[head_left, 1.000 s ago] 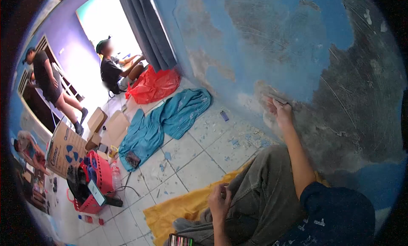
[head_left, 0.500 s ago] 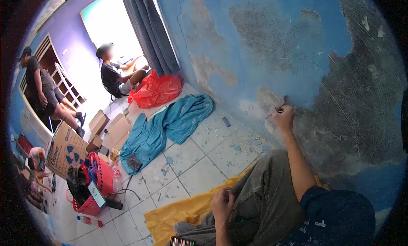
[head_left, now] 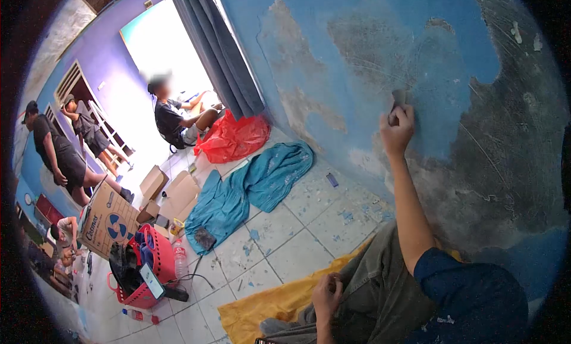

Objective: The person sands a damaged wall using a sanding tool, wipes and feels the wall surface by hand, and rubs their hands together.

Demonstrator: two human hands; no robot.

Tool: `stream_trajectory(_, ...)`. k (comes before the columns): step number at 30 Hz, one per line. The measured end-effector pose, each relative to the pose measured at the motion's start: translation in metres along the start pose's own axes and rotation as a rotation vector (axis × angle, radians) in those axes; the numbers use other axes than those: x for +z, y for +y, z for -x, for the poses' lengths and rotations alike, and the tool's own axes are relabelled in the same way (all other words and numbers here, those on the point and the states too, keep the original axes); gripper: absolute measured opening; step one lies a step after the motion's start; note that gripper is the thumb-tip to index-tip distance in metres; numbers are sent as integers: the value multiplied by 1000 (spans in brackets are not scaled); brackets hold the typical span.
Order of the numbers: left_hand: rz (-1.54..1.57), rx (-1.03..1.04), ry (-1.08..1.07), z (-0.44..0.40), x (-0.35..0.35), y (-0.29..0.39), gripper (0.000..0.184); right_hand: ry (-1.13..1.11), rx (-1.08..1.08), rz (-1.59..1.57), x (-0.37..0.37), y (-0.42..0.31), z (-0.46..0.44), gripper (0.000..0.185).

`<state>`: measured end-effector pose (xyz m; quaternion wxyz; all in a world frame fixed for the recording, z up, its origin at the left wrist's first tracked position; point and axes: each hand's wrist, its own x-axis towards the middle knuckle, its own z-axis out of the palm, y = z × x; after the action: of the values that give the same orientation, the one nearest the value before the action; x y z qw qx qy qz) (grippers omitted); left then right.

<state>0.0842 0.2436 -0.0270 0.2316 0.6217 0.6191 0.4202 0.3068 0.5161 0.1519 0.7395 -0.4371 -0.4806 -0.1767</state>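
And here's the blue wall [head_left: 437,133] filling the right side, its paint broken by big grey patches [head_left: 511,145], pale scratches running across the bare surface; over to the left a dark curtain [head_left: 217,49] hangs beside a bright opening [head_left: 159,41], the glare there almost pure white; beyond it comes a purple wall [head_left: 116,52], then a slatted panel [head_left: 68,84]; down below, white floor tiles [head_left: 294,252] with darker joints, blue paint flakes [head_left: 254,234] scattered thickly towards the wall's foot.
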Motion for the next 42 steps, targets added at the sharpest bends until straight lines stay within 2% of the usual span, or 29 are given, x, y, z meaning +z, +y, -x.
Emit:
stream_trajectory(2,-5,50,15,2,3,-1,11,23,-64,53,-2,15,11,21)
stream_trajectory(6,-21,13,-6,3,5,-3,11,-8,-75,126,-12,6,6,21)
stream_trajectory(14,-115,-25,-92,4,3,0,14,-120,-14,237,-5,15,26,5)
stream_trajectory(18,-62,-34,-76,5,2,4,15,-132,-30,229,-3,15,29,14)
stream_trajectory(20,-123,-64,-163,6,2,-2,20,-281,32,266,-3,14,33,26)
stream_trajectory(21,-123,-66,-163,6,3,-2,20,-283,33,266,-1,17,36,26)
stream_trajectory(24,-146,42,-55,5,5,0,14,-353,89,217,9,26,46,27)
stream_trajectory(26,-146,23,-71,4,3,3,14,-412,236,129,12,32,51,31)
stream_trajectory(27,-147,20,-69,4,3,4,14,-415,238,127,11,29,49,31)
stream_trajectory(29,-154,36,-87,4,2,4,14,-464,444,-5,7,23,44,36)
stream_trajectory(32,-143,14,-96,5,3,1,14,-526,440,-10,14,46,54,38)
stream_trajectory(36,-109,14,-84,4,3,2,15,-553,430,73,11,29,47,39)
stream_trajectory(39,-132,-20,-108,3,1,5,14,-499,417,8,9,8,38,39)
stream_trajectory(41,-155,17,-95,2,1,7,13,-408,264,20,9,-2,37,35)
stream_trajectory(42,-158,14,-96,2,1,7,13,-409,267,19,9,-2,37,35)
